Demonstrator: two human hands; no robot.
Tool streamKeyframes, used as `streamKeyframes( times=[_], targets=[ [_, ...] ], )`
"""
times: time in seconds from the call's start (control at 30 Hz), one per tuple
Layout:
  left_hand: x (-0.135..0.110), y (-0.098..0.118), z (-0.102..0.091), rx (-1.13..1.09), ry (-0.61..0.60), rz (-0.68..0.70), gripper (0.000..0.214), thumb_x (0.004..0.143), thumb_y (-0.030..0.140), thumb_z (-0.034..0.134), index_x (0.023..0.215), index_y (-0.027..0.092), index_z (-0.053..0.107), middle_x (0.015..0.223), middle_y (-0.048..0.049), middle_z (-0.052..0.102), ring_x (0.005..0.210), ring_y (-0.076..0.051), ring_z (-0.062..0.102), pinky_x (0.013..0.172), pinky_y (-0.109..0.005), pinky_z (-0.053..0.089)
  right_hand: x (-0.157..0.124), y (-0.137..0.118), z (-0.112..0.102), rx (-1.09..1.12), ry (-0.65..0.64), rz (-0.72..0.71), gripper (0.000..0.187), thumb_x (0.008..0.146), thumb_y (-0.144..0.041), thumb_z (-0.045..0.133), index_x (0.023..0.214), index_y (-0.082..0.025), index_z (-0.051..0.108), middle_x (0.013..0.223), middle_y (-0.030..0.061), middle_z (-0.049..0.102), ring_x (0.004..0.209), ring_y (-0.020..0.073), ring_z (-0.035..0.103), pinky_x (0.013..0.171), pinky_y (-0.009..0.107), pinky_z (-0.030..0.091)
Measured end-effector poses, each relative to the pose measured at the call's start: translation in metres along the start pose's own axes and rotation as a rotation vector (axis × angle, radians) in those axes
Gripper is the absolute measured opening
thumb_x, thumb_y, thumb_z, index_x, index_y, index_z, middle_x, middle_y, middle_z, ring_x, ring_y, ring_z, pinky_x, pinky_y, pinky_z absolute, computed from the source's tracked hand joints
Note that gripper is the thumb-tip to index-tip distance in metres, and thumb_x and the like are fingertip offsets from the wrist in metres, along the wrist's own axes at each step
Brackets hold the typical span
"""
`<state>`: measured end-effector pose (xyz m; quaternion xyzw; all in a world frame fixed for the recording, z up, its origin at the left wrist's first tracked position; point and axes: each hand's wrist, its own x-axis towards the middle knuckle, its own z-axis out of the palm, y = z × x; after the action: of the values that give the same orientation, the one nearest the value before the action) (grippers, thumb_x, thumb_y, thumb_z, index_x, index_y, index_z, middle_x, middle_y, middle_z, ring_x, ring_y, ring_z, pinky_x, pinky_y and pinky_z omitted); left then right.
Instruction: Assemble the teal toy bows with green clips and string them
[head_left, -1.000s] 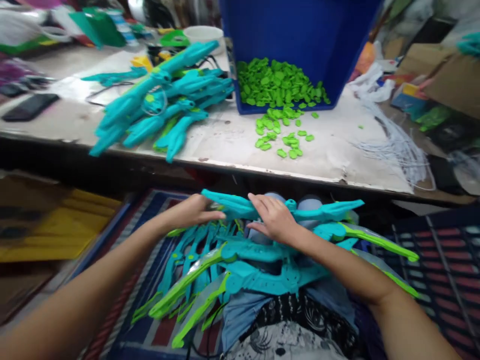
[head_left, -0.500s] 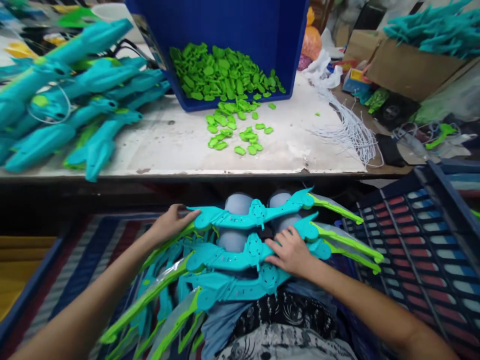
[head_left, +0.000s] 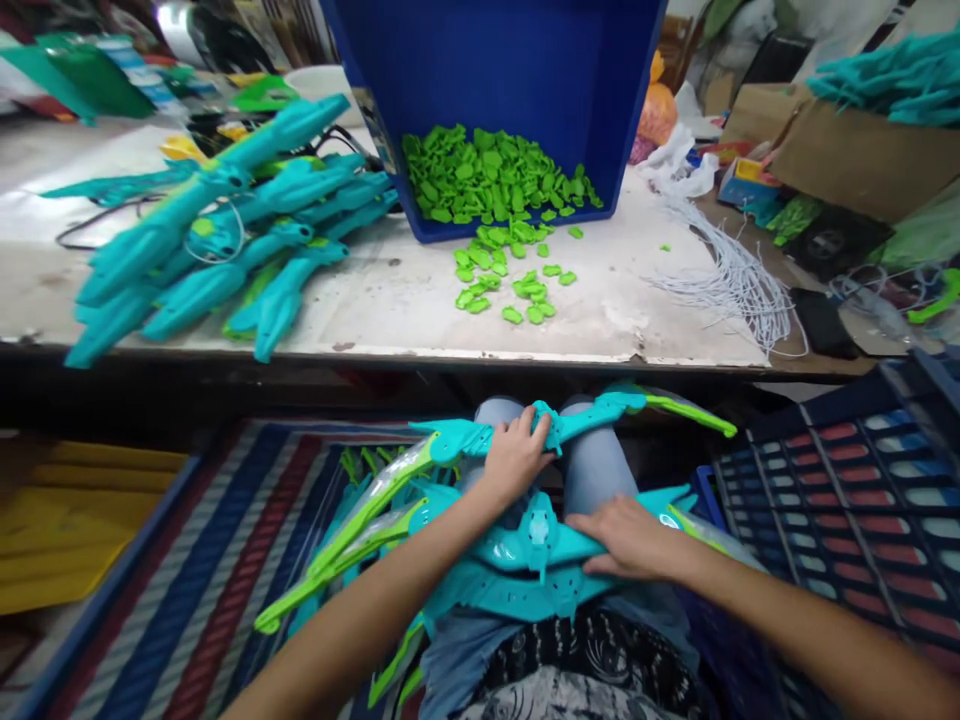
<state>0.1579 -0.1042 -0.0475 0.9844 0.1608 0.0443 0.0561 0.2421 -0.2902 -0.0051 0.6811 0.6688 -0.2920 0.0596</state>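
Beyond hands [head_left: 517,455] and bows [head_left: 499,548], illegible bin label [head_left: 368,112]

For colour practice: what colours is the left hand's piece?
The piece is turquoise with green ends; head view.

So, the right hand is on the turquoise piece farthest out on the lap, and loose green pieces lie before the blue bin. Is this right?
Not quite: the head view shows the left hand on the turquoise piece farthest out on the lap; the right hand is on a nearer one. Loose green pieces do lie before the blue bin.
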Motion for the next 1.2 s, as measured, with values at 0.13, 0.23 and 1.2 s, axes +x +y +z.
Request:
streamKeyframes(
  times=[0.13,0.23,1.2],
  targets=[
    [-0.002,-0.001,0.007,0.013,0.042,-0.006,0.049,0.085,0.030,0.062,0.130,0.014,0.049,0.138,-0.0260,0.047,0.104,-0.035,0.061,0.078,-0.044,0.049,-0.013,0.003,-0.002,0.063,0.001,-0.066,0.057,0.079,-0.058,0.064,0.124,-0.025,0.060,0.088,0.0113,0.072,0.075,0.0263,0.067,0.060,0.033,0.046],
    [-0.014,-0.010,0.015,0.013,0.095,0.115,0.041,0.088,0.025,0.056,0.129,0.019,0.051,0.142,-0.0249,0.044,0.098,-0.030,0.063,0.080,-0.042,0.048,0.011,0.021,-0.038,0.087,0.277,-0.170,0.031,0.087,-0.050,0.057,0.103,-0.027,0.070,0.088,0.0083,0.071,0.075,0.0213,0.065,0.064,0.032,0.049],
    [0.005,-0.010,0.009,-0.138,0.019,0.246,0.048,0.083,0.017,0.059,0.131,0.018,0.050,0.144,-0.0229,0.041,0.107,-0.033,0.059,0.081,-0.044,0.051,0.090,0.137,-0.151,-0.160,0.809,0.008,0.020,0.081,-0.017,0.051,0.095,-0.014,0.064,0.115,0.0137,0.065,0.113,0.0274,0.052,0.094,0.041,0.043]
  ],
)
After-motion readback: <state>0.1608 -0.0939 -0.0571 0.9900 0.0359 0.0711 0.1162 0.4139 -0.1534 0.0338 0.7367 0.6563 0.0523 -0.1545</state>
